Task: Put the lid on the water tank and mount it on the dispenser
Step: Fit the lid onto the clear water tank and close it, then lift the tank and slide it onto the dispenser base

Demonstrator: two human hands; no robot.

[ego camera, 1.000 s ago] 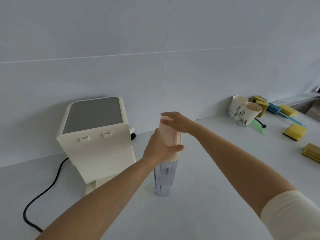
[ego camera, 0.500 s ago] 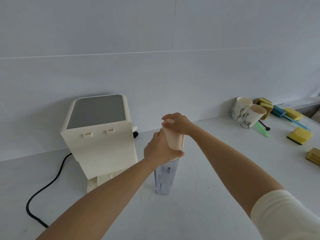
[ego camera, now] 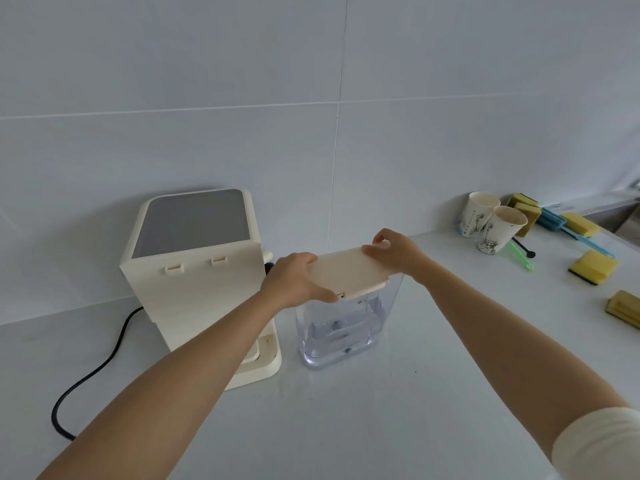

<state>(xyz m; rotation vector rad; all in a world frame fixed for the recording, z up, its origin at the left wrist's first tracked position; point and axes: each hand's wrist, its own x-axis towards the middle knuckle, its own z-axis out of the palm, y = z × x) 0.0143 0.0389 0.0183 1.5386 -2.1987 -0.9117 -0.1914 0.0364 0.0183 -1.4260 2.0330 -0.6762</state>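
The clear, glossy plastic water tank (ego camera: pixel 341 327) carries a matt cream plastic lid (ego camera: pixel 348 273). The cream plastic dispenser (ego camera: pixel 201 285) looks smooth, with a grey satin top panel. The white worktop (ego camera: pixel 381 410) shines faintly; the printed paper cups (ego camera: pixel 491 225) look matt, the yellow sponges (ego camera: pixel 594 266) porous.

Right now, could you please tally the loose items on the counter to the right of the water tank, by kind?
Paper cups: 2
Yellow sponges: 5, the back two partly hidden, so the count is approximate
Blue-handled brush: 1
Green stick: 1
Black stirrer: 1
Total: 10
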